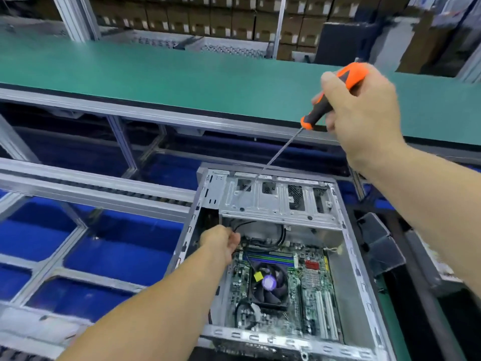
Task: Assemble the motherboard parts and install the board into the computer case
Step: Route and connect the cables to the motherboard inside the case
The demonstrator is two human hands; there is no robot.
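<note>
An open grey computer case (361, 272) lies on its side at the lower middle. Inside it sits the green motherboard (311, 287) with a black CPU fan (269, 284) and memory slots. My left hand (221, 242) reaches into the case at the board's far left corner, its fingers curled at the black cables (270, 244); whether they grip one is hidden. My right hand (364, 110) is raised above the case and grips the orange-and-black handle of a screwdriver (328, 105). Its long shaft slants down-left, the tip near the metal drive bracket (276, 201).
A green conveyor belt (182, 76) runs across behind the case. Aluminium frame rails (91, 183) and blue bins (117, 246) lie to the left. Stacked cardboard boxes (208, 19) fill the background. A dark object (380, 246) stands right of the case.
</note>
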